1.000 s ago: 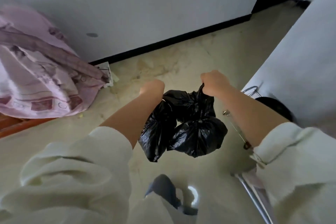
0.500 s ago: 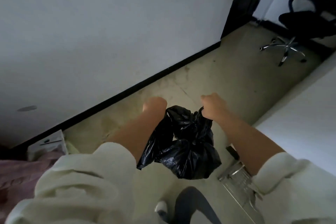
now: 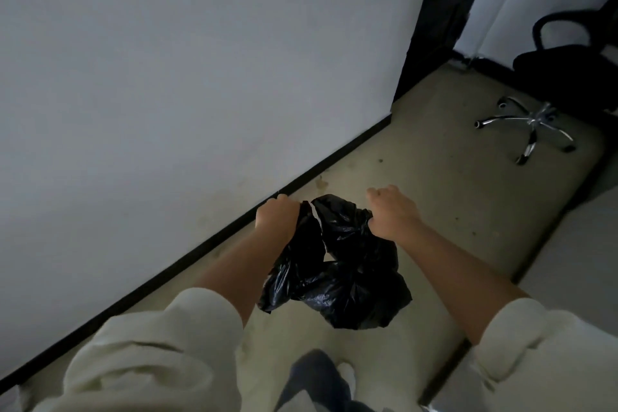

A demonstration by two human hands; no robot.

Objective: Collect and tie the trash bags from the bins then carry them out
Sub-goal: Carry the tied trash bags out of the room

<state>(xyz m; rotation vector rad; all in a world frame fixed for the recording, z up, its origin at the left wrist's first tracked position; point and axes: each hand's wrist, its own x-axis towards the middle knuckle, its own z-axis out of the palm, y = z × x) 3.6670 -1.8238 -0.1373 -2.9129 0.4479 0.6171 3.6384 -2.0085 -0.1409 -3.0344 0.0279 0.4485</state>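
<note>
A crumpled black trash bag (image 3: 347, 274) hangs in front of me above the beige floor. My left hand (image 3: 276, 216) is closed on the bag's upper left edge. My right hand (image 3: 391, 211) is closed on the bag's upper right edge. The bag's top is pulled apart between the two fists, and its full lower part sags below my forearms. What is inside the bag is hidden.
A white wall (image 3: 184, 77) with a black baseboard runs along my left. A dark door frame (image 3: 431, 20) stands ahead at the wall's end. A black office chair (image 3: 565, 77) with a chrome star base stands at the far right. A pale surface (image 3: 575, 278) lies on my right.
The view has swung right and forward: the pink bedding and the metal rack left the frame, and the doorway and office chair came nearer. Both hands keep hold of the bag.
</note>
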